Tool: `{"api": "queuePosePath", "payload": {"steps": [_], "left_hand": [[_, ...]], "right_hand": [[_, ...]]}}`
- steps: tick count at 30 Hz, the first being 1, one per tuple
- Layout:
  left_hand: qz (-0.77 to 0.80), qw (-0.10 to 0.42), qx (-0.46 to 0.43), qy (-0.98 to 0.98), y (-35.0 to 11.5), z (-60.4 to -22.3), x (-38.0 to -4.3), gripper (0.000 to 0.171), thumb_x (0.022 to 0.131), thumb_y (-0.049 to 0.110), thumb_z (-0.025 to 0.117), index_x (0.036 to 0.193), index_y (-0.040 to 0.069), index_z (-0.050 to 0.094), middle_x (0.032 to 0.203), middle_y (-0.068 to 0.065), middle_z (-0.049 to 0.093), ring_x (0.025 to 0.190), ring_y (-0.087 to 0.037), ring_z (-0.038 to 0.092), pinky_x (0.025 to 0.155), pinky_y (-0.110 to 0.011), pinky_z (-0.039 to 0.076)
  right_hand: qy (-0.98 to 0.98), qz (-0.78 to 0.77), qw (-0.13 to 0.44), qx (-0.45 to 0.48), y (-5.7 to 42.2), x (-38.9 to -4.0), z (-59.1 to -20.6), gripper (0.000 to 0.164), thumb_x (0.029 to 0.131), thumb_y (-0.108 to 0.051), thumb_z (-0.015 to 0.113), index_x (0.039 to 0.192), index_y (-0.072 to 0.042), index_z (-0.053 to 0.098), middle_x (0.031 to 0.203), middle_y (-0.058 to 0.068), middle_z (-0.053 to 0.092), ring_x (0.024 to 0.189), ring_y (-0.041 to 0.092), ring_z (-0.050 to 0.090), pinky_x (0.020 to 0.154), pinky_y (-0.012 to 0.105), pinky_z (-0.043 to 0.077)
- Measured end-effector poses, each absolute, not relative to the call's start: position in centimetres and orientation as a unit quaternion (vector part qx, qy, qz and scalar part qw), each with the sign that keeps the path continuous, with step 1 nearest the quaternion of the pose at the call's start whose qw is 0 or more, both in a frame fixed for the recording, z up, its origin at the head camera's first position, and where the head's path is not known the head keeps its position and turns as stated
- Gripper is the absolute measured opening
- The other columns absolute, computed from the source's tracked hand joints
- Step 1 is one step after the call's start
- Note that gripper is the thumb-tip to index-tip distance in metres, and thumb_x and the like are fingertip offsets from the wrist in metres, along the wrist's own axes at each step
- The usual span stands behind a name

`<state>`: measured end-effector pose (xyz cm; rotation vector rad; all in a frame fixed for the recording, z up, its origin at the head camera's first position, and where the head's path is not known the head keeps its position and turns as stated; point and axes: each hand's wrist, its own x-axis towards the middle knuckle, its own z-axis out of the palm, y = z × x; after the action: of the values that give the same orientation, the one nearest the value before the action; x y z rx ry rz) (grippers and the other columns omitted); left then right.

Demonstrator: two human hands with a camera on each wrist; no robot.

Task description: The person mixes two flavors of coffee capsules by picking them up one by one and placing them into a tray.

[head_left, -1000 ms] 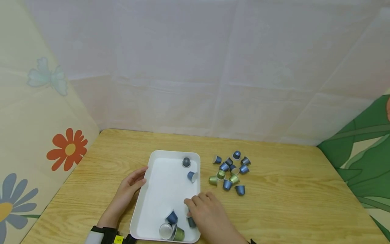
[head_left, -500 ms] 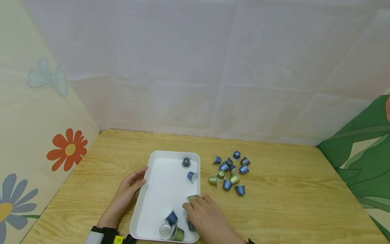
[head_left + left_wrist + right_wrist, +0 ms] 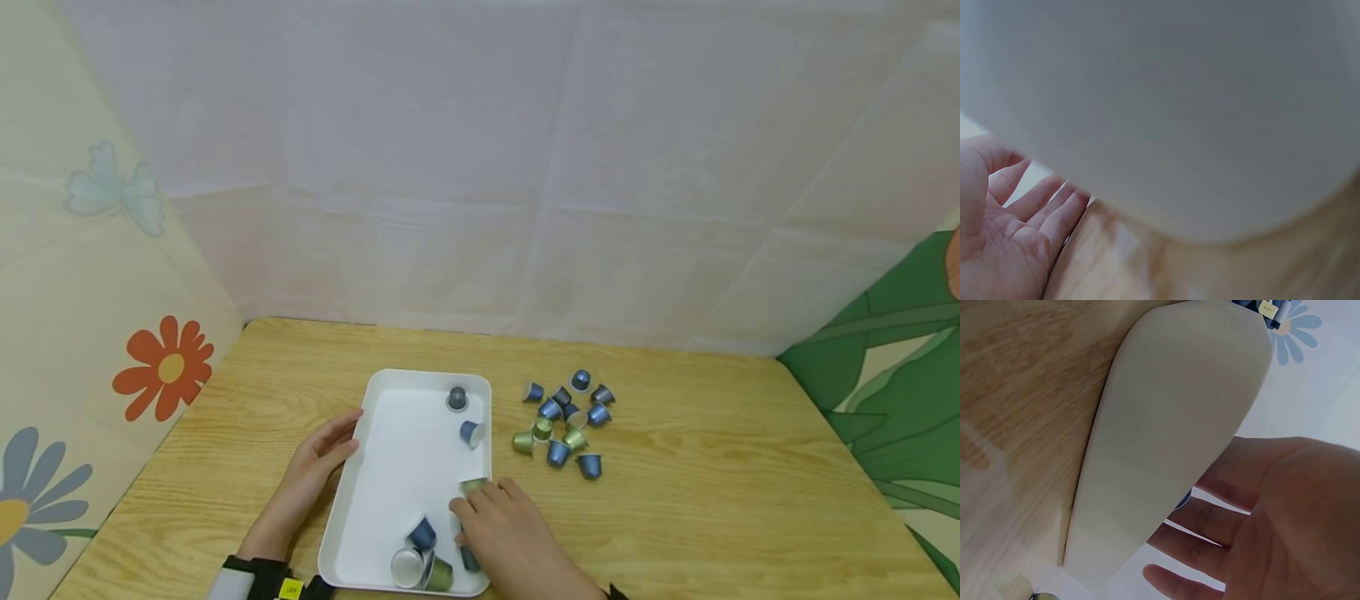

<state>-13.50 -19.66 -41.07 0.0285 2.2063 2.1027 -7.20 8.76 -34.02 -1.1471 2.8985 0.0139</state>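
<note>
Overlapping a dark capsule (image 3: pixel 470 559), the right hand (image 3: pixel 501 527) hides any grip; left hand (image 3: pixel 318 460) spread against the tray (image 3: pixel 405 475).

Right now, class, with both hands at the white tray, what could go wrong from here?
1. The right hand reaches over the wall of the white tray, close to a green capsule and a dark capsule, so it might knock either one.

2. The left hand is at the tray's left edge; a nudge there could roll the blue capsule lying on its side near the right wall.
</note>
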Motion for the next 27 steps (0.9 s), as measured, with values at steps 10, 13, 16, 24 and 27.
{"api": "queuePosePath", "payload": {"steps": [10,13,16,24,27], "left_hand": [[0.688,0.047,0.008,0.724,-19.6,-41.1,-13.5,0.049,0.099,0.015,0.06,0.145,0.003,0.048,0.148,-0.016,0.046,0.131,-0.026,0.046,0.093,-0.018,0.046],[0.687,0.047,0.009,0.725,-19.7,-41.1,-13.5,0.049,0.099,0.015,0.06,0.145,0.003,0.047,0.148,-0.017,0.046,0.13,-0.022,0.048,0.093,-0.018,0.046],[0.686,0.046,0.009,0.726,-19.7,-41.1,-13.5,0.048,0.099,0.014,0.06,0.145,0.003,0.048,0.148,-0.017,0.046,0.125,-0.012,0.051,0.093,-0.018,0.046],[0.688,0.046,0.005,0.724,-19.6,-41.1,-13.4,0.048,0.099,0.013,0.06,0.145,0.003,0.048,0.149,-0.016,0.045,0.127,-0.014,0.05,0.094,-0.018,0.046],[0.685,0.048,0.002,0.727,-19.6,-41.1,-13.5,0.049,0.099,0.014,0.06,0.145,0.003,0.047,0.149,-0.015,0.045,0.132,-0.023,0.046,0.094,-0.018,0.046]], "right_hand": [[0.93,-0.002,0.028,-0.367,8.9,-7.3,-33.9,0.027,0.094,-0.037,0.068,0.113,-0.018,0.068,0.098,-0.005,0.065,0.095,0.011,0.059,0.088,0.037,0.049],[0.929,0.001,0.014,-0.37,8.9,-7.2,-33.8,0.027,0.094,-0.036,0.068,0.113,-0.017,0.069,0.099,-0.005,0.065,0.096,0.011,0.06,0.088,0.036,0.049],[0.928,0.005,-0.006,-0.373,9.0,-7.2,-33.7,0.027,0.094,-0.034,0.069,0.114,-0.016,0.069,0.103,-0.003,0.066,0.099,0.013,0.06,0.089,0.036,0.05],[0.929,-0.01,-0.068,-0.363,9.9,-7.7,-33.4,0.023,0.094,-0.03,0.068,0.111,-0.014,0.068,0.103,-0.003,0.065,0.093,0.014,0.059,0.084,0.035,0.051],[0.931,-0.021,-0.088,-0.353,10.5,-8.1,-33.2,0.023,0.092,-0.028,0.072,0.108,-0.013,0.068,0.1,-0.002,0.065,0.093,0.017,0.06,0.085,0.037,0.051]]}}
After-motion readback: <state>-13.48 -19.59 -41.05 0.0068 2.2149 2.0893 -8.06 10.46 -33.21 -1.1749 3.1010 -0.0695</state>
